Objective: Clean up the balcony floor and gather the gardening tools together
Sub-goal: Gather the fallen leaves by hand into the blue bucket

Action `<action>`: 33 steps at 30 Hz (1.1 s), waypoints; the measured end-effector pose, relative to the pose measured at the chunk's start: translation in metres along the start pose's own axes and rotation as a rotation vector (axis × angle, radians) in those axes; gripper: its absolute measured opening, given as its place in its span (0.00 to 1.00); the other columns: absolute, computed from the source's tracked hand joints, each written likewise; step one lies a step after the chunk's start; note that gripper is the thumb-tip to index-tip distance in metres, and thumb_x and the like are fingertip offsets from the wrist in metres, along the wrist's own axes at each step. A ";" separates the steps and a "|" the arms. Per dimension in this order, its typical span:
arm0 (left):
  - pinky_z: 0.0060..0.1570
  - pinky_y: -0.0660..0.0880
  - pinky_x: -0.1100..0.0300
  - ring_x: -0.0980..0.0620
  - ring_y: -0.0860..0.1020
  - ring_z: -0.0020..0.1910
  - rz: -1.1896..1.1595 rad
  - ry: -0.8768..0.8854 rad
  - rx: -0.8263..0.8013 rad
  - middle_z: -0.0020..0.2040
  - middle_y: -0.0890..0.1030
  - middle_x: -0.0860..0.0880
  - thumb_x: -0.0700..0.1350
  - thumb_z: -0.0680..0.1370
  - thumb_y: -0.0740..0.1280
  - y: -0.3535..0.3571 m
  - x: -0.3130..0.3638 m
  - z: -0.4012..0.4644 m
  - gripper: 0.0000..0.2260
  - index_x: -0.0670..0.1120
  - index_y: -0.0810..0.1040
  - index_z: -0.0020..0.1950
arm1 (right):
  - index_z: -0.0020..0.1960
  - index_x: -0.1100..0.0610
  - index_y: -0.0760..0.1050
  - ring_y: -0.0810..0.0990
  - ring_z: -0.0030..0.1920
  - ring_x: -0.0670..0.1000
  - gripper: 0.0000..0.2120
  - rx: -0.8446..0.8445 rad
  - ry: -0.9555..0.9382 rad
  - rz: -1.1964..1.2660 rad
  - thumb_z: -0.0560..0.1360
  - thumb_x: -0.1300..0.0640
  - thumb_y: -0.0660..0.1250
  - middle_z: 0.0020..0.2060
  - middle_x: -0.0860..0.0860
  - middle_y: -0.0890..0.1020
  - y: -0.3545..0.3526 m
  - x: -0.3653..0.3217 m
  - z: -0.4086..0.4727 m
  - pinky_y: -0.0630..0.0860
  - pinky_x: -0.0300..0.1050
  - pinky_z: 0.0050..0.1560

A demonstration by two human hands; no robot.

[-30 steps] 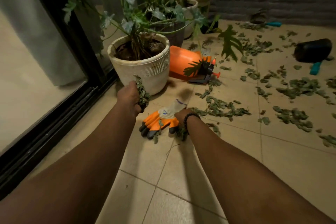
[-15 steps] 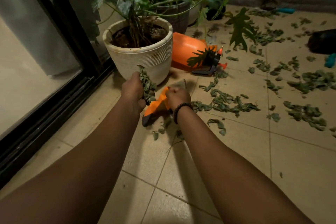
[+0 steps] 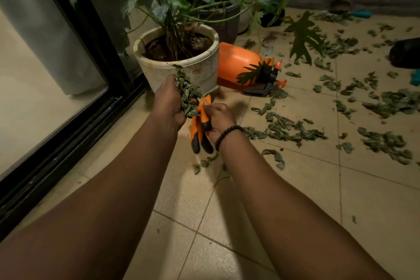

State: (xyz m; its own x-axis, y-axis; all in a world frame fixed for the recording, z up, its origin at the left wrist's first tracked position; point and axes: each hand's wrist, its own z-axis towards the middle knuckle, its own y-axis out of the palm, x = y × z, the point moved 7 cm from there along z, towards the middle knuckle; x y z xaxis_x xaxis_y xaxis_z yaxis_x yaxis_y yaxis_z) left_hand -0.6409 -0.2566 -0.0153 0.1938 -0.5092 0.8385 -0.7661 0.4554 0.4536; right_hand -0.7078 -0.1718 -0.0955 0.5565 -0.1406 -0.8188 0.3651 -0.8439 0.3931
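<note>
Just before the ribbed cream plant pot [image 3: 181, 70], the left hand [image 3: 169, 103] clutches a bunch of dry green leaves [image 3: 187, 92]; the right hand [image 3: 218, 118] grips the orange-and-black gardening glove [image 3: 200, 129], lifted off the floor. Gathering is underway; next they need somewhere to go.

The beige tiled floor [image 3: 227, 245] near the person is bare, so a hand can move there. Ahead, a round white ribbed plant pot [image 3: 193, 70] and an orange plastic spray bottle lying on its side [image 3: 238, 66] block the way. A black-framed glass sliding door [image 3: 68, 88] closes the left. Scattered green leaves [image 3: 286, 129] cover the right.
</note>
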 end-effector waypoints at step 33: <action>0.23 0.69 0.65 0.51 0.74 0.26 0.137 -0.011 0.163 0.42 0.77 0.42 0.49 0.82 0.60 -0.093 -0.033 0.027 0.13 0.42 0.76 0.57 | 0.80 0.52 0.45 0.42 0.79 0.55 0.28 -0.529 -0.746 -2.198 0.83 0.48 0.49 0.80 0.49 0.48 0.038 0.121 -0.007 0.43 0.60 0.76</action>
State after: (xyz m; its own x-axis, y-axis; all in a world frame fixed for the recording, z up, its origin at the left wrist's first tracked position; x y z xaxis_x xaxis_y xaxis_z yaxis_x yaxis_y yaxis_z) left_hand -0.5928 -0.3016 -0.0933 0.0747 -0.4592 0.8852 -0.8741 0.3971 0.2798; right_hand -0.6212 -0.2175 -0.1765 -0.9696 0.2307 0.0817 -0.0393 0.1827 -0.9824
